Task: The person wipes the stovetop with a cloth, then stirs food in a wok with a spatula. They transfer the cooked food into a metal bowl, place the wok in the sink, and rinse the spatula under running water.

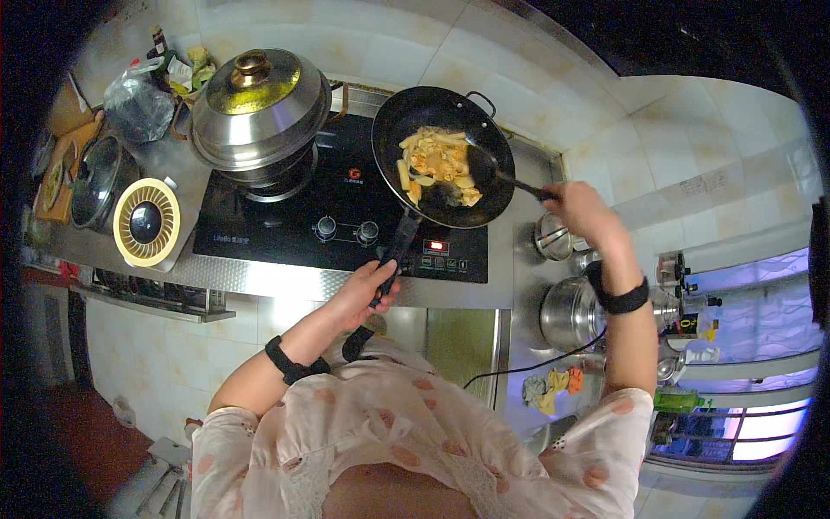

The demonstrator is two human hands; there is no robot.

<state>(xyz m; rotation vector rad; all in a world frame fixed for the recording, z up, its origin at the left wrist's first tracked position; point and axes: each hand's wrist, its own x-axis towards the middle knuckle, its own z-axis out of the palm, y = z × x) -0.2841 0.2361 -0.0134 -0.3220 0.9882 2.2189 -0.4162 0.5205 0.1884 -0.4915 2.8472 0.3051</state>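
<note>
A black wok (pixel 480 130) rests on the right side of a black glass cooktop (pixel 292 237). My left hand (pixel 368 292) is closed around the wok's black handle (pixel 401 243), near the counter's front edge. In my right hand (pixel 580 211) is the handle of a dark spatula (pixel 483 167), whose blade sits in the wok against the food. Pale strips and yellowish-orange pieces of food (pixel 441 159) lie in the wok with some liquid. To the left, a large steel pot with a domed lid (pixel 262 110) stands over the other burner.
A round yellow-rimmed device (pixel 148 222), a glass-lidded pan (pixel 107 181) and a plastic bag (pixel 139 100) are at the left. Steel pots (pixel 567 314), a small steel bowl (pixel 553 237), a black cord (pixel 538 364) and cloths (pixel 551 391) lie along the right counter.
</note>
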